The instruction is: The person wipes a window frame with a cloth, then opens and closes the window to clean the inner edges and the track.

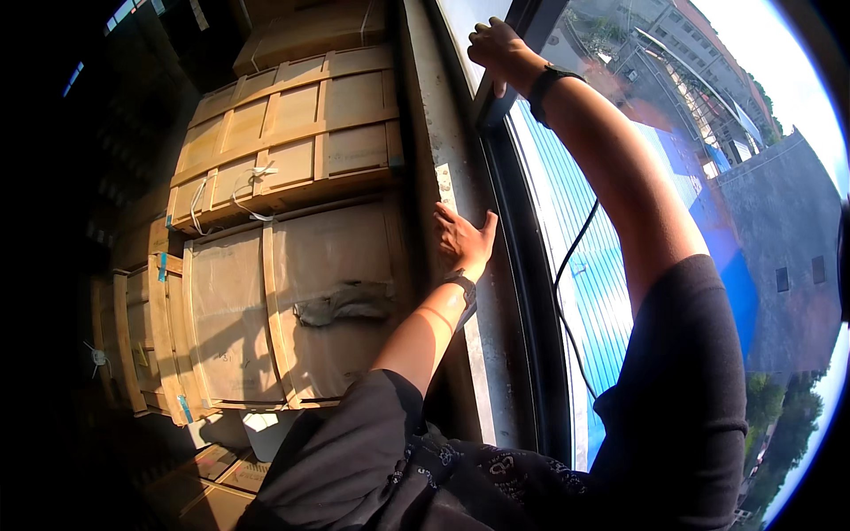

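My left hand (463,239) rests with its fingers apart on the edge of the concrete window sill (435,126). Higher up, my right hand (498,53) grips the dark window frame (488,109), with its fingers curled over the frame's upper side and the thumb below. Both wrists wear dark bands. Beside my left hand runs the black window track (524,312). A black cable (563,265) hangs past the opening, near my right sleeve.
Large wooden crates (285,133) stand stacked left of the sill, with a crumpled cloth-like piece (345,304) on a lower one. Cardboard boxes (229,484) lie at the lower left. Outside are a blue corrugated roof (597,265) and buildings (783,252).
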`<state>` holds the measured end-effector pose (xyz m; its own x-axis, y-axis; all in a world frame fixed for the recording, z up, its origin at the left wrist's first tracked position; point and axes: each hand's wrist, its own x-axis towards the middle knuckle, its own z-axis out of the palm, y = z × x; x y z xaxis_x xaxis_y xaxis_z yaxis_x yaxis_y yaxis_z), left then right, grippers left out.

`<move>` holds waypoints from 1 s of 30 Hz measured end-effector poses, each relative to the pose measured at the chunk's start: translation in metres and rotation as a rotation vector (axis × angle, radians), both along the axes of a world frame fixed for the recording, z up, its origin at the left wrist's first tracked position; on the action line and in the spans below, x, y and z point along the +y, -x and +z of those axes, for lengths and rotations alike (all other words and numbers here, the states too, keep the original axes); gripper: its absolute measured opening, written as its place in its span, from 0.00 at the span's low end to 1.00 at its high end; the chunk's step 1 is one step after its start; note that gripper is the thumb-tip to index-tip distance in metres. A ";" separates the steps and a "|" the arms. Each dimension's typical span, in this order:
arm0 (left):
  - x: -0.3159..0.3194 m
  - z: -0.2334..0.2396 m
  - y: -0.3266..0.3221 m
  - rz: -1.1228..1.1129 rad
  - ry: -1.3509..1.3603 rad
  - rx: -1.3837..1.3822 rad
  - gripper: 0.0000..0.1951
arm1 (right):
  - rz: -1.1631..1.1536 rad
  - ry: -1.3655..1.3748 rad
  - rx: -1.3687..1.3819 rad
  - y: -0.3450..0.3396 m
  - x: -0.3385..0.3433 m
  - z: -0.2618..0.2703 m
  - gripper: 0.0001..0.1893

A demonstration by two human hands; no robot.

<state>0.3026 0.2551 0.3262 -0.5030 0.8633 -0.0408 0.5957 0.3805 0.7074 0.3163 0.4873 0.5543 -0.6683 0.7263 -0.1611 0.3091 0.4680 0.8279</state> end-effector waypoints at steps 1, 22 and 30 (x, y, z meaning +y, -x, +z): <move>0.002 -0.001 -0.001 0.000 0.022 0.004 0.49 | -0.010 -0.011 -0.033 -0.003 -0.004 -0.002 0.20; 0.003 -0.003 -0.003 0.020 0.051 0.036 0.50 | -0.083 0.017 -0.124 0.008 0.024 -0.034 0.11; 0.002 -0.005 -0.002 0.028 0.011 0.044 0.47 | -0.058 -0.090 0.012 -0.004 0.000 -0.038 0.13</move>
<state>0.3049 0.2571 0.3210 -0.5281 0.8487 -0.0276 0.6154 0.4049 0.6763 0.3207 0.4872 0.5162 -0.6264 0.7747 -0.0860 0.3435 0.3734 0.8617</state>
